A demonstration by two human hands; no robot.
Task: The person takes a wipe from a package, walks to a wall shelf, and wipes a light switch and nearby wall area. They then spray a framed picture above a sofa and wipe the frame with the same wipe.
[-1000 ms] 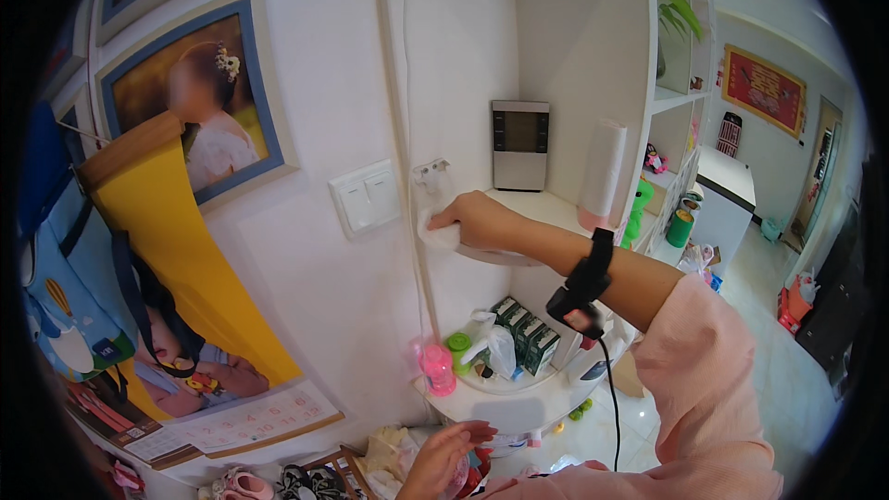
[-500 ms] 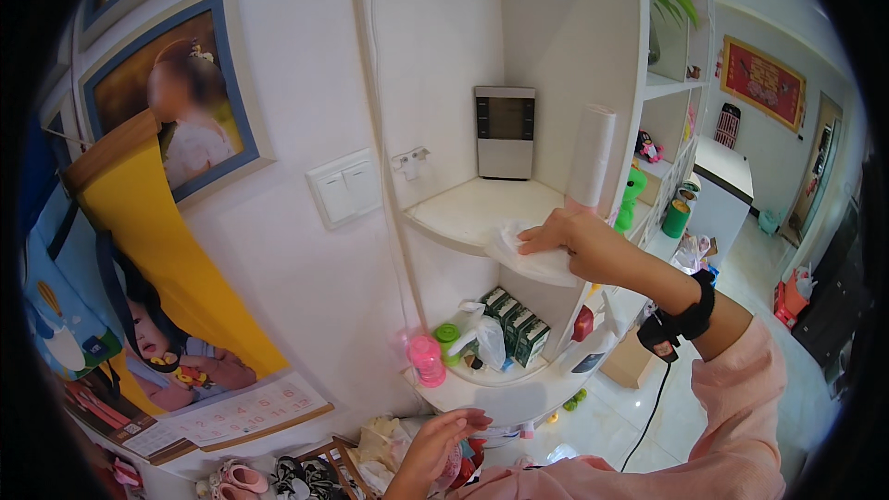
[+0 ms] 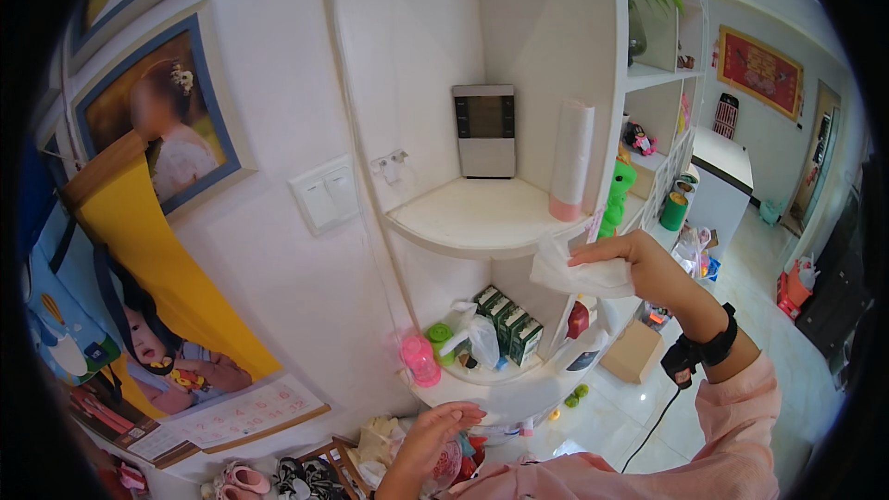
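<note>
At the front right edge of the white corner shelf [image 3: 463, 213], my right hand [image 3: 611, 255] is closed on a thin white wipe [image 3: 588, 276]. The wipe hangs crumpled below and left of the fingers, beside the shelf rim. Low in the middle, my left hand [image 3: 435, 440] is held with loosely bent fingers and nothing visible in them; part of its palm is hidden. On the shelf stand a grey digital clock-like display [image 3: 486, 131] and, near the right panel, a tall white roll [image 3: 573, 159] with a pink lower end.
The lower shelf [image 3: 505, 380] holds a pink bottle [image 3: 420, 361], a green-lidded container [image 3: 440, 341], a white plastic bag [image 3: 474, 338] and dark green boxes [image 3: 509, 324]. A cardboard box [image 3: 632, 352] is on the floor. Shoes [image 3: 245, 480] sit at lower left; a light switch [image 3: 326, 194] is on the wall.
My right hand has drawn the wipe rightward, off the shelf's front edge. The view has shifted slightly, and the left hand stays low with little change.
</note>
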